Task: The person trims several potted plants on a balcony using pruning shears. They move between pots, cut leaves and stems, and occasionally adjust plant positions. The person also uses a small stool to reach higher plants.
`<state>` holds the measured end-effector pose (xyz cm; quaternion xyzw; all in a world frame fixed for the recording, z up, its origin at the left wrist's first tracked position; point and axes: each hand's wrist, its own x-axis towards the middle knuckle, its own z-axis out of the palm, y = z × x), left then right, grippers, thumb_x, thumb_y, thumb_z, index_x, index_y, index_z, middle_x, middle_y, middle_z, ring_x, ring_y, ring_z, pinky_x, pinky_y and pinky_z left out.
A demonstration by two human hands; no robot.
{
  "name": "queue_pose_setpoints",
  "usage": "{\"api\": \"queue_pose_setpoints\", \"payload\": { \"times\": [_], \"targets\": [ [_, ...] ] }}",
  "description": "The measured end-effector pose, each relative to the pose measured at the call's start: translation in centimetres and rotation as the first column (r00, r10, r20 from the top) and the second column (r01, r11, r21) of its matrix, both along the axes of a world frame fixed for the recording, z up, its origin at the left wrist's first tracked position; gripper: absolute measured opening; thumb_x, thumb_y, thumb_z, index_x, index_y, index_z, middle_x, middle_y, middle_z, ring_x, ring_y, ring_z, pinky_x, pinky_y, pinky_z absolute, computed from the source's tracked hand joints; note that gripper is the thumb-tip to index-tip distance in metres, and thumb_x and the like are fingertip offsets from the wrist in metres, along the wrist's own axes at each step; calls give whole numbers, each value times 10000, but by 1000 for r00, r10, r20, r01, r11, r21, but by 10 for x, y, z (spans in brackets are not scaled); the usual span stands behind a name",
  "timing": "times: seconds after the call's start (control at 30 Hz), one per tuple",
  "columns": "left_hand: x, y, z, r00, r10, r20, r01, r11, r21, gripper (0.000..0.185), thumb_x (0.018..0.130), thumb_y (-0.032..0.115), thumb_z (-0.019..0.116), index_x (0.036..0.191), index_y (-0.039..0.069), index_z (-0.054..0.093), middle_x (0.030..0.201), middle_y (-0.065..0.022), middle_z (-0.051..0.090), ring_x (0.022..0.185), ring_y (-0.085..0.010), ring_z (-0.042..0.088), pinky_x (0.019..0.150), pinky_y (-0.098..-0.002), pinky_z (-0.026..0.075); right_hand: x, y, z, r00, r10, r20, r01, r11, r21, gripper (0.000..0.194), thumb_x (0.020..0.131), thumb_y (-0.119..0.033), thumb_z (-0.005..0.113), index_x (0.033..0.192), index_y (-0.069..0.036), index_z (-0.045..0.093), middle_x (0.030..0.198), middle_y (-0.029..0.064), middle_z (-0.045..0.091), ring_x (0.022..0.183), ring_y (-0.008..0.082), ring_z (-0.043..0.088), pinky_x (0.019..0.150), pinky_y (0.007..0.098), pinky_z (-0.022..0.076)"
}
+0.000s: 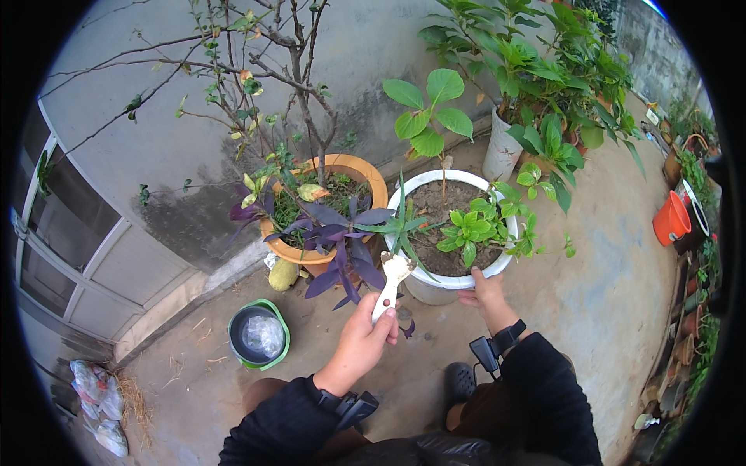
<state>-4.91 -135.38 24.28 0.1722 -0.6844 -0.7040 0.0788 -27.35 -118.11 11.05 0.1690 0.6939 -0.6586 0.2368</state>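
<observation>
A white plastic scoop (pixel 391 283) with pale material on its soiled end is gripped by its handle in my left hand (pixel 362 338). My right hand (pixel 487 292) rests on the front right rim of a round white pot (pixel 449 282), thumb on top and fingers outside. The pot holds brown soil (pixel 428 246), an aloe-like plant (pixel 401 224) at the left, a tall broad-leaved plant (pixel 428 119) at the back and a low leafy green plant (pixel 466 232) at the right. The scoop's end is just outside the pot's front left rim.
An orange-rimmed pot (pixel 380 180) with a bare-branched shrub and purple-leaved plants stands to the left. On the concrete floor are a green-rimmed basin (pixel 284 332) holding clear plastic and a yellowish fruit (pixel 284 275). Leafy potted plants line the wall behind; a red bucket (pixel 670 220) stands far right.
</observation>
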Motion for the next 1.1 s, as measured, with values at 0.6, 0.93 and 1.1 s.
{"api": "queue_pose_setpoints", "payload": {
  "times": [0.6, 0.93, 1.1],
  "targets": [
    [-11, -17, 11, 999, -34, -30, 36, 997, 63, 201, 1032, 175, 464, 1133, 3, 491, 750, -23, 556, 659, -95, 545, 627, -258, 474, -49, 37, -9, 951, 69, -300, -27, 990, 142, 477, 857, -135, 588, 1224, 53, 349, 789, 181, 625, 462, 257, 625, 347, 321, 515],
    [5, -26, 5, 1000, -20, 20, 19, 997, 75, 191, 1034, 175, 468, 1120, 6, 491, 771, -25, 554, 679, -92, 535, 637, -254, 471, -159, 115, -17, 856, 396, -334, -273, 893, 357, 544, 898, -254, 613, 1332, 7, 414, 852, 129, 647, 542, 193, 644, 394, 290, 499],
    [4, -27, 7, 1000, -21, 21, 20, 998, 57, 184, 1031, 168, 468, 1115, 6, 488, 771, -26, 555, 675, -91, 535, 635, -253, 473, -178, 119, -32, 790, 390, -474, -127, 859, 496, 491, 919, -337, 603, 1265, -1, 510, 795, 105, 658, 538, 177, 630, 411, 304, 469]
  ]
}}
